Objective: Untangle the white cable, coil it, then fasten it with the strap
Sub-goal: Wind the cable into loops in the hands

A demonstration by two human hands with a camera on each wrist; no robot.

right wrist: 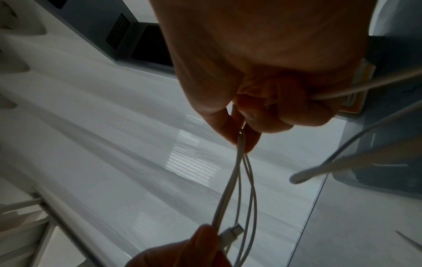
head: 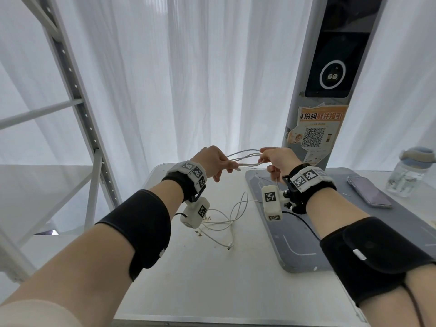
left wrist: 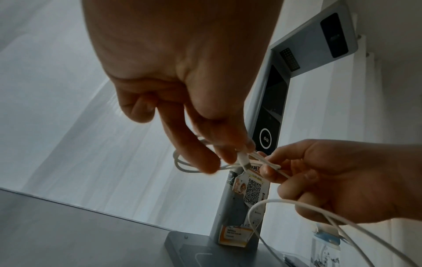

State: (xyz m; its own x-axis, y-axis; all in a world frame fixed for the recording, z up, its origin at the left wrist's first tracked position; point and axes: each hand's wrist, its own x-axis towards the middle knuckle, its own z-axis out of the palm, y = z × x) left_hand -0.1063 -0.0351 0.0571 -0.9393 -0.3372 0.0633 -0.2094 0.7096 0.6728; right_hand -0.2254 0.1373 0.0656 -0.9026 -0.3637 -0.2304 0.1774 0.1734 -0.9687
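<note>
Both hands hold the white cable [head: 245, 158] up above the table, with a few loops stretched between them. My left hand [head: 218, 162] pinches one end of the loops together with a plug [left wrist: 243, 159] between thumb and fingers. My right hand [head: 274, 160] pinches the other end of the loops [right wrist: 242, 144], its other fingers curled round a strand [right wrist: 342, 91]. The rest of the cable [head: 226, 217] hangs down and lies tangled on the white table [head: 212, 279], ending in a second plug [head: 230, 247]. No strap shows in any view.
A grey scanner base [head: 295, 244] with a tall post [head: 323, 79] stands at the right. A phone [head: 368, 191] lies on it, with a clear water bottle [head: 410, 172] further right. A metal shelf frame [head: 77, 119] rises at the left, white curtains behind.
</note>
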